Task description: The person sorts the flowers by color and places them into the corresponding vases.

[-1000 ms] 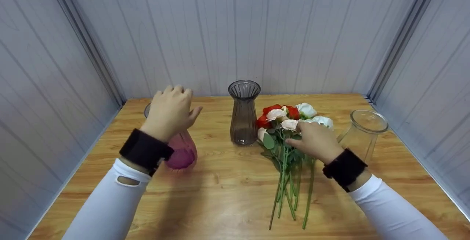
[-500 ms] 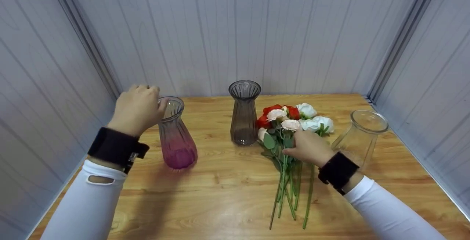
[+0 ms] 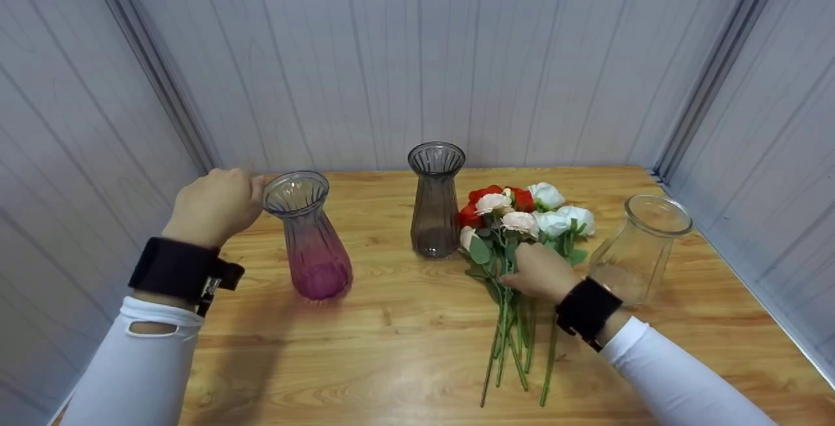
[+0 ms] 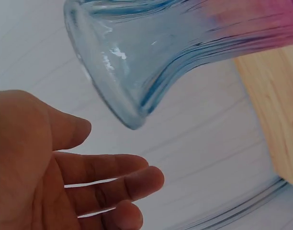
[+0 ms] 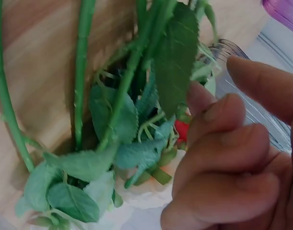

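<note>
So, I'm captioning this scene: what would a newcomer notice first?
Probably the red, pink and white flowers, lying right of center on the wooden table, near the right hand. Next, the pink-bottomed vase toward the left, beside the left hand. Between them stands a gray vase.

1. A pink vase (image 3: 313,246), a grey vase (image 3: 436,207) and a clear vase (image 3: 642,253) are counted, three in all.
2. A left hand (image 3: 215,207) and a right hand (image 3: 543,273) are shown, two in all.
3. White flowers (image 3: 553,223): three are counted.
4. Pale pink flowers (image 3: 493,203): three are counted.
5. Red flowers (image 3: 470,216): at least two are made out; the exact number is hidden by overlap.
6. Stems (image 3: 548,367): at least four are distinguished.
7. Leaves (image 3: 479,250): several are seen, too crowded to be counted.
8. Wristbands (image 3: 175,269): two are worn.
9. Sleeves (image 3: 134,364): two are worn.
10. Table (image 3: 391,361): one is seen.
11. Walls (image 3: 359,54): three are seen.
</note>
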`<state>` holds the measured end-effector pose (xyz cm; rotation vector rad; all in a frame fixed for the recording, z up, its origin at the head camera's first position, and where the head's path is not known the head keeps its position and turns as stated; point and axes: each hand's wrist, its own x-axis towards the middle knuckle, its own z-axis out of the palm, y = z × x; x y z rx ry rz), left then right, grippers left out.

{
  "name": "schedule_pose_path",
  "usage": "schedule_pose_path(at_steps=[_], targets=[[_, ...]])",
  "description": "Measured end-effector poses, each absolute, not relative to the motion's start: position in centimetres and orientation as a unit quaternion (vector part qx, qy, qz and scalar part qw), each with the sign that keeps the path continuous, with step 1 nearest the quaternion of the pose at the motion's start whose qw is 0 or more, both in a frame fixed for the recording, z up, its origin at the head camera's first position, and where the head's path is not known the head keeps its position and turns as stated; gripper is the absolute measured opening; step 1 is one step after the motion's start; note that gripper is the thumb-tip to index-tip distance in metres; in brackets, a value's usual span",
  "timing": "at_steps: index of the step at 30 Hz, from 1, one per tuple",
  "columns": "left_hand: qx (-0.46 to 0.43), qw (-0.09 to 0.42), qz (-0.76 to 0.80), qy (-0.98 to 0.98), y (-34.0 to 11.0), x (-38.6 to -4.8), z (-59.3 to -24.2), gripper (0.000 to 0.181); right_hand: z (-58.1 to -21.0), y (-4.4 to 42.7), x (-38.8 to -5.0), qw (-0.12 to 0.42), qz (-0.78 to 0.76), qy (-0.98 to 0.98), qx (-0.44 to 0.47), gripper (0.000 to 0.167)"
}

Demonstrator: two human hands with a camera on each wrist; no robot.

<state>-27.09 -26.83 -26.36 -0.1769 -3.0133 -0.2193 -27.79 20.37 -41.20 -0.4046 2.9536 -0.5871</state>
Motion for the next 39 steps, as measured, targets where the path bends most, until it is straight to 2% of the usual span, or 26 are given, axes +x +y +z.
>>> schedule_pose_path(at_steps=[4, 5, 10, 14, 23, 30, 39], targets=[[-0.066, 0.029, -0.105, -0.992, -27.5, -27.4, -26.9, 0.046, -41.8, 20.2, -27.9, 0.050, -0.189, 0.973, -0.123, 0.058], [-0.068, 0.023, -0.114, -0.991, -27.6, -27.5, -27.1, 0.045, -43.3, 20.9, -28.7, 0.039, -0.192, 0.971, -0.135, 0.058], [-0.081, 0.016, -0.166, -0.983, -28.1, -27.6, -28.2, 0.044, -44.1, 20.9, -28.7, 0.034, -0.191, 0.973, -0.125, 0.058], [-0.086, 0.019, -0.208, -0.974, -28.1, -27.6, -29.0, 0.047, -43.1, 20.3, -28.0, 0.048, -0.200, 0.974, -0.092, 0.059], [-0.073, 0.059, -0.297, -0.950, -27.9, -28.5, -30.4, 0.049, -43.4, 20.5, -28.3, 0.068, -0.271, 0.959, -0.043, 0.058], [-0.052, 0.090, -0.362, -0.926, -27.4, -28.7, -31.8, 0.051, -43.9, 21.3, -28.5, 0.079, -0.377, 0.922, -0.038, 0.062], [-0.024, 0.126, -0.419, -0.899, -26.9, -29.0, -32.8, 0.053, -43.2, 21.6, -28.3, 0.084, -0.467, 0.880, 0.003, 0.031]])
